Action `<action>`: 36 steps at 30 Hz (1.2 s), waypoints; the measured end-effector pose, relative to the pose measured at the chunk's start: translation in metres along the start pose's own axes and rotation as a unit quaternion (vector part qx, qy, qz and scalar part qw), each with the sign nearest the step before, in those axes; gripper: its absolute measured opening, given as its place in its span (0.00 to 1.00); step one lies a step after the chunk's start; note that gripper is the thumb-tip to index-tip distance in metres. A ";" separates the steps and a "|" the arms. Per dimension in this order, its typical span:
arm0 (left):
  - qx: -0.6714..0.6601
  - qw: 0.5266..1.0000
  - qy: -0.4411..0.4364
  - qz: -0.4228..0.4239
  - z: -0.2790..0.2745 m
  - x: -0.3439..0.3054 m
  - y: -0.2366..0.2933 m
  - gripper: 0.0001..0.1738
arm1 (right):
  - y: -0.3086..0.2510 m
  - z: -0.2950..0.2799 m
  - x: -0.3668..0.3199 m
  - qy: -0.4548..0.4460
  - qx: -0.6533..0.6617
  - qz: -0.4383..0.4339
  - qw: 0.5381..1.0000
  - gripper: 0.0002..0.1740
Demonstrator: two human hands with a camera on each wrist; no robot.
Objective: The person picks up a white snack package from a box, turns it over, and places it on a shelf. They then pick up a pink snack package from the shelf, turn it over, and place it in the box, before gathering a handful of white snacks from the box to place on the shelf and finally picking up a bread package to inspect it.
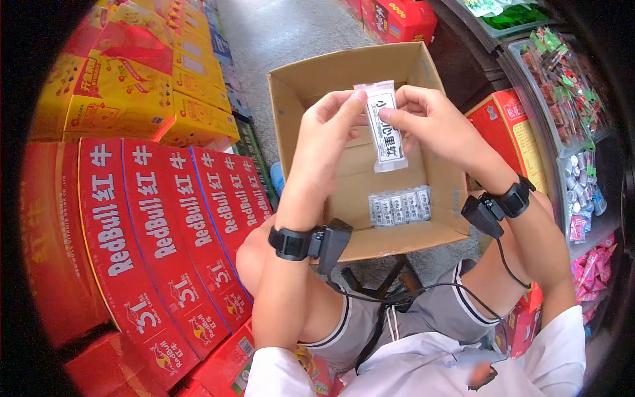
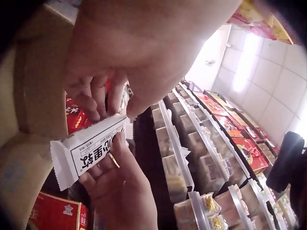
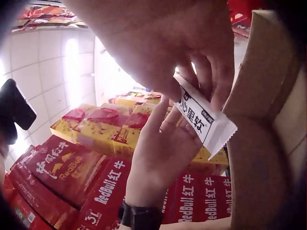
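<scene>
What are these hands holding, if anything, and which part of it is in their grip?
A small white printed packet: the left hand pinches its upper end, the right hand its side, thumb on the printed face.

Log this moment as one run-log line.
left hand: pinches white packet | right hand: pinches same packet | position: above open carton | inside carton: packet row

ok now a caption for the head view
Left hand and right hand pinch a white packet over an open cardboard box holding a row of similar packets.
</scene>
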State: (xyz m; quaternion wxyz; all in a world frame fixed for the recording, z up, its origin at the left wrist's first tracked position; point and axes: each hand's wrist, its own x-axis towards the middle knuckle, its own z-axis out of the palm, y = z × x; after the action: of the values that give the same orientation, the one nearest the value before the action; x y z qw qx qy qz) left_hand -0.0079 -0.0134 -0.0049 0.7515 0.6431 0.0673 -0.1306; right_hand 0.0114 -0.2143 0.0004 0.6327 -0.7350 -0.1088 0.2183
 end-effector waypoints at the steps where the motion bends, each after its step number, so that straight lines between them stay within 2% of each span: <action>1: 0.001 1.000 0.000 -0.003 0.001 -0.003 0.003 0.18 | 0.000 -0.001 -0.001 0.007 0.003 0.000 1.000 0.18; 13: 0.055 0.998 -0.016 -0.019 0.006 -0.006 0.004 0.19 | 0.008 -0.008 -0.004 -0.023 0.042 0.039 0.998 0.18; 36: 0.082 0.996 -0.025 -0.027 0.016 -0.002 -0.010 0.12 | 0.027 -0.019 -0.012 -0.016 -0.007 0.012 1.000 0.19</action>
State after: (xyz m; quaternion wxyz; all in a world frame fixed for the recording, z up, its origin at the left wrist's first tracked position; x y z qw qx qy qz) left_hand -0.0142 -0.0303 -0.0115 0.6940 0.6968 0.0553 -0.1723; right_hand 0.0065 -0.2409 -0.0219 0.6229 -0.7370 -0.1116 0.2373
